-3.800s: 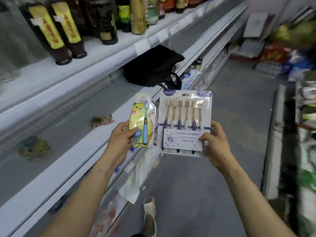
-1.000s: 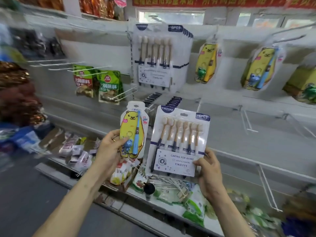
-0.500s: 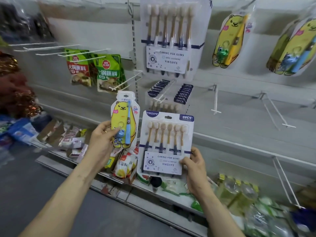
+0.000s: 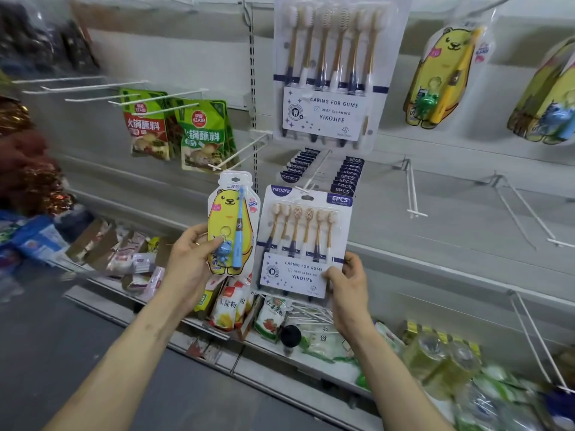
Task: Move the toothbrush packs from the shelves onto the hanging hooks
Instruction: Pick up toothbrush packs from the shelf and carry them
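Both forearms (image 4: 130, 353) are bare as far as they show, and the left hand (image 4: 189, 259) wears a thin ring (image 4: 197, 243) (it looks gold-toned) on one finger.

Glossy plastic six-brush pack (image 4: 306, 241), metal hooks (image 4: 413, 194)

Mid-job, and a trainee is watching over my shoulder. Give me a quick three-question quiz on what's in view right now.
1. True or false: the right hand grips the white six-toothbrush card pack at its lower right corner.
2. The yellow bear-shaped blister pack in the left hand contains a toothbrush that is: A blue, B orange, C green.
3. Fill in: the white wire hook right of the hung row of six-toothbrush packs carries ___ packs.
Key: 1 true; 2 A; 3 no.
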